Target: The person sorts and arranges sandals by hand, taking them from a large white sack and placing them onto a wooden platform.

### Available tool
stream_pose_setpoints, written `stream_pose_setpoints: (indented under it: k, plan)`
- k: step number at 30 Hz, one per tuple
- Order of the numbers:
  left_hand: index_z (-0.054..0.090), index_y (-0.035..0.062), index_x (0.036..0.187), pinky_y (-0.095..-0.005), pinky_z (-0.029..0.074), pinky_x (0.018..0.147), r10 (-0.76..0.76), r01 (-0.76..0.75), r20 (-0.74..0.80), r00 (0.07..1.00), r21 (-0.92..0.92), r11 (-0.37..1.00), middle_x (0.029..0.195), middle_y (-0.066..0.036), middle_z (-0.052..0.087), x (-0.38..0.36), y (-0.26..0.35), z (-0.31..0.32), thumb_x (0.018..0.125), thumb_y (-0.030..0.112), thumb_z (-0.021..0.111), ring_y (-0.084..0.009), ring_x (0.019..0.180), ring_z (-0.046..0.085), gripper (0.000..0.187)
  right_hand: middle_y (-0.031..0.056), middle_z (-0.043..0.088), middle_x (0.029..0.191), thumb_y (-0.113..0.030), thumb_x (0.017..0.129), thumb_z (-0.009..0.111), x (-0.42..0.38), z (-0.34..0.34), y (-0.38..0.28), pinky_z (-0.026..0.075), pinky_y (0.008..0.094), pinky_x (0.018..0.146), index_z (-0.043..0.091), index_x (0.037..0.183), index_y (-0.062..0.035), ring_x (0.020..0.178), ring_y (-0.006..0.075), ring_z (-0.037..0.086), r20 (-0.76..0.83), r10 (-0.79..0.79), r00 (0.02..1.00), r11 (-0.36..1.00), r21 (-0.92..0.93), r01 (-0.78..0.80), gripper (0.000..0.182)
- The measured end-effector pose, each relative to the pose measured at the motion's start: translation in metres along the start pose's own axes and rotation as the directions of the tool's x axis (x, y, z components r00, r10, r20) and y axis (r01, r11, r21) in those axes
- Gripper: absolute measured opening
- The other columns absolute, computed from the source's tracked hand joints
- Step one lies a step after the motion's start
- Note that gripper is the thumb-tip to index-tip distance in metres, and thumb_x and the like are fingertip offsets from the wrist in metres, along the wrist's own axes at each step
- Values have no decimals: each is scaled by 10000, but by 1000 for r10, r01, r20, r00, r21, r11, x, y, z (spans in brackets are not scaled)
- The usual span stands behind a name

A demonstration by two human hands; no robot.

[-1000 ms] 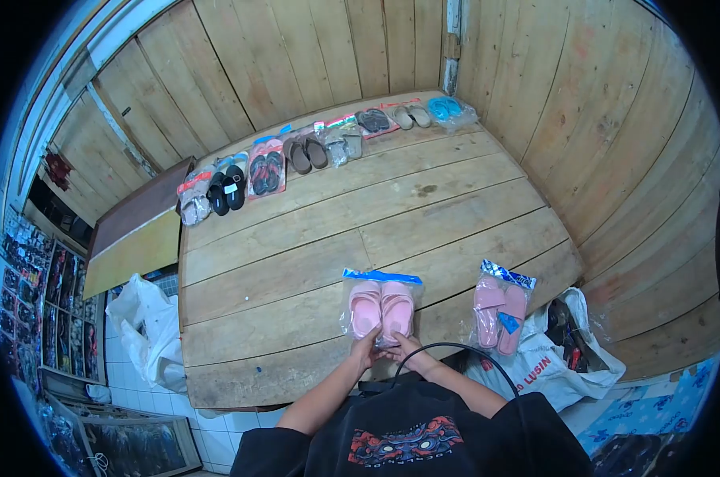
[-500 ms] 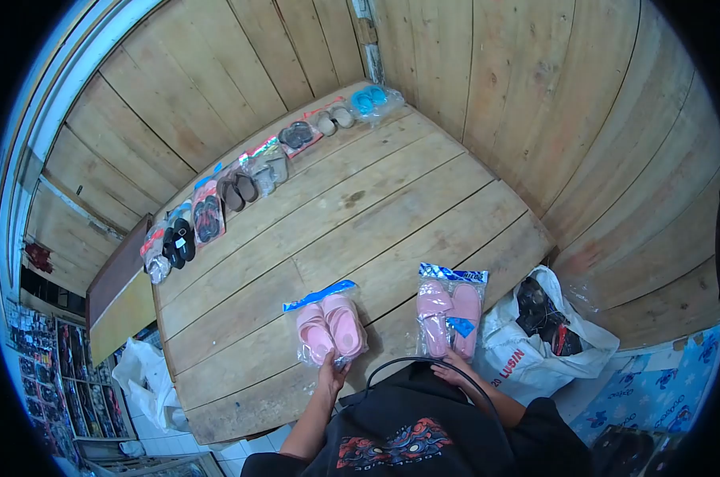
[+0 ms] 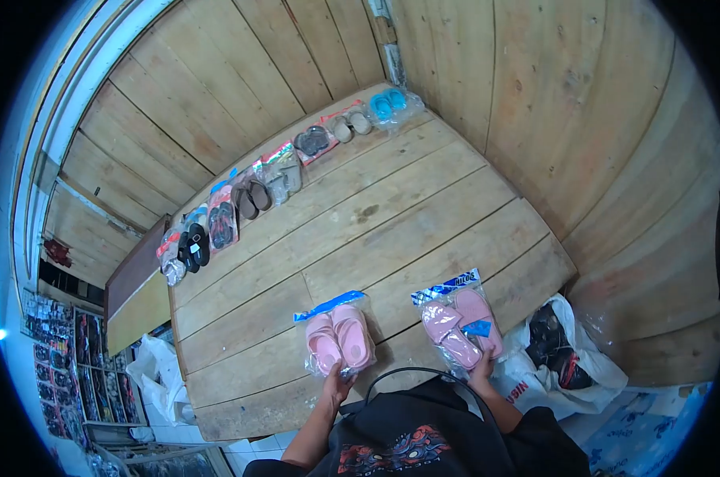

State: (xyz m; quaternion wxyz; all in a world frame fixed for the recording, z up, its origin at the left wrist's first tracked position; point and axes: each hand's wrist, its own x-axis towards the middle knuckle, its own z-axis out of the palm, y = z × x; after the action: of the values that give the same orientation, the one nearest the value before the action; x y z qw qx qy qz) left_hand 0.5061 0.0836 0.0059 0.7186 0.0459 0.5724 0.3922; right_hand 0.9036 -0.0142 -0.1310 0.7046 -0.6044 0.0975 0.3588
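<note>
Near the table's front edge, my left hand [image 3: 338, 385] grips the heel end of a clear bag of pink clogs [image 3: 338, 339], which has a blue header strip along its far side. To the right, my right hand [image 3: 481, 377] is closed on the near end of another clear bag with pink slide sandals [image 3: 465, 326]. That second bag carries a blue-and-white printed header and a small blue tag, and it lies slanted over the table. The fingers of both hands are partly hidden under the bags.
Along the wooden table's [image 3: 296, 246] far edge runs a row of bagged footwear, including black shoes [image 3: 194, 247], brown sandals [image 3: 252, 198] and blue clogs [image 3: 388, 104]. A white sack [image 3: 527, 374] with dark footwear stands at right. Another white bag [image 3: 158, 374] is at left.
My right hand now grips the slide sandals' bag at its near end, and the bag has turned counterclockwise. My left hand stays at the clogs. The whole view has shifted slightly.
</note>
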Motion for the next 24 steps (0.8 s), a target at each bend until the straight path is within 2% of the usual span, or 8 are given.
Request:
stream_pose_setpoints:
  k: [1, 4, 5, 7, 8, 11, 22, 24]
  plan:
    - [479, 153, 1190, -404, 446, 875, -18, 18, 10, 1000, -10, 1000, 1138, -38, 536, 4, 2, 1, 864, 356, 615, -231, 1063, 517, 408, 120, 494, 1290, -549, 870, 528, 4, 2, -5, 470, 379, 871, 282, 1394, -23, 1088, 287, 550, 129, 65, 989, 991, 104, -79, 781]
    - [466, 149, 1211, -409, 446, 883, -37, 38, 30, 999, -15, 999, 1167, -38, 528, 12, 12, 14, 866, 347, 616, -232, 1074, 512, 425, 119, 472, 1321, -605, 855, 502, 13, 27, -20, 430, 407, 921, 294, 1400, -66, 1148, 292, 512, 281, 292, 914, 927, 154, -343, 794]
    - [464, 146, 1217, -410, 449, 883, -37, 37, 38, 999, -3, 999, 1174, -37, 528, 15, 17, 22, 866, 341, 617, -231, 1079, 512, 430, 119, 472, 1321, -605, 855, 502, 13, 39, -27, 430, 407, 921, 294, 1400, -66, 1148, 292, 512, 286, 292, 912, 928, 145, -343, 794]
    - [467, 144, 1215, -408, 449, 885, -54, 54, 59, 997, -6, 999, 1164, -35, 536, 30, 17, 21, 867, 336, 618, -227, 1081, 514, 424, 113, 427, 1366, -649, 840, 478, 1, 81, -50, 359, 437, 983, 294, 1409, -108, 1229, 291, 439, 204, 420, 884, 907, -93, -410, 806]
    - [471, 142, 1212, -406, 450, 887, -73, 73, 82, 994, 2, 997, 1155, -33, 543, 36, 15, 19, 869, 330, 618, -223, 1084, 516, 419, 113, 427, 1366, -649, 840, 478, 6, 101, -50, 359, 437, 983, 294, 1409, -108, 1229, 291, 439, 206, 425, 881, 905, -103, -412, 806]
    - [470, 130, 1217, -410, 453, 886, -99, 101, 89, 991, -20, 995, 1142, -37, 553, 41, 14, 26, 866, 315, 629, -219, 1078, 527, 427, 88, 396, 1388, -624, 846, 484, 25, 163, -52, 302, 439, 1009, 318, 1393, -125, 1251, 278, 394, 479, 351, 805, 926, -50, -374, 759]
    - [457, 44, 1230, -390, 530, 711, -274, 272, -69, 959, -28, 962, 1105, -75, 560, 87, 0, 2, 821, 214, 705, -219, 965, 573, 507, 51, 461, 1332, -590, 868, 486, 117, 520, -62, 342, 361, 948, 381, 1343, -90, 1180, 206, 444, 742, 230, 630, 930, 22, -367, 698]
    - [485, 35, 1203, -374, 525, 696, -221, 237, -129, 967, 131, 963, 1032, -58, 589, 81, 14, 14, 806, 246, 722, -198, 880, 591, 508, 34, 500, 1264, -584, 871, 488, 140, 591, -56, 361, 344, 901, 428, 1298, -105, 1114, 189, 469, 773, 189, 605, 929, 59, -365, 644]
